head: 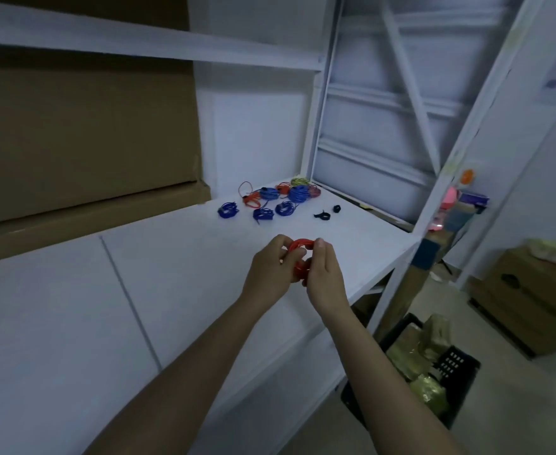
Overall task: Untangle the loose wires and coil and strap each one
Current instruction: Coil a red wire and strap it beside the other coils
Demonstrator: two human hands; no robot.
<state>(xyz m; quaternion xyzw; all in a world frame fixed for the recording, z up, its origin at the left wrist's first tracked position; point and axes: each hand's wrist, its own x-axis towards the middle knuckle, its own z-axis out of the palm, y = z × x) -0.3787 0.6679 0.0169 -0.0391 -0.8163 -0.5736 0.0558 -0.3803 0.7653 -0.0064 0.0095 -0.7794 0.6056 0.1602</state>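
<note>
Fingers (283,247) of both hands pinch red wire coil (299,246).

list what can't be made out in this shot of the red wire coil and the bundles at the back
Head view only:
- red coil: lower part hidden by left hand and right hand; any strap unseen.
- far wire bundles: too small to count.
- black straps: blurred.

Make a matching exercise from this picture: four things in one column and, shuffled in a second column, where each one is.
Things:
1. red wire coil
2. blue wire coils
3. black straps
4. cardboard box

Places:
A. loose on the shelf, right of the coloured bundles
B. held between the left hand and right hand
C. far left, on the shelf
D. grouped at the back of the shelf

Pairs: 1-B, 2-D, 3-A, 4-C
</note>
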